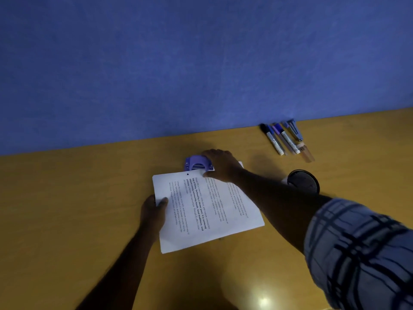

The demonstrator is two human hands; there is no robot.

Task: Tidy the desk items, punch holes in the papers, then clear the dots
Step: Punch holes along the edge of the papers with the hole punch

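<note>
Yellow-brown laminate covers the counter (67,198), which is backed by a blue partition (156,63). On the left, the left hand (154,210) holds the left edge of the papers (212,211), with the thumb on top of the sheet and the fingers tucked under it.

The papers lie mid-counter as a thin stack. Their printed lines run far to near, so the margin edge faces away and runs left to right. One dark hole (187,174) shows in that far margin, toward its left end.

Just beyond the hole, the purple hole punch (195,163) sits over the far edge with its mouth toward the person, and the margin seems to be fed into it. The right hand (222,164) covers the punch's right half and grips it, fingers curled over the top and thumb down on the paper at the near side. Its forearm, in a plaid sleeve (357,253), crosses the papers' right corner.

The unpunched stretch of margin lies to the right of the punch, along the edge's long axis. The next hole probably calls for the right hand to slide the punch rightward while the left hand steadies the stack.

Further right stands a dark round object (302,181), too dim to identify. A row of markers (282,138) lies far right against the partition.
</note>
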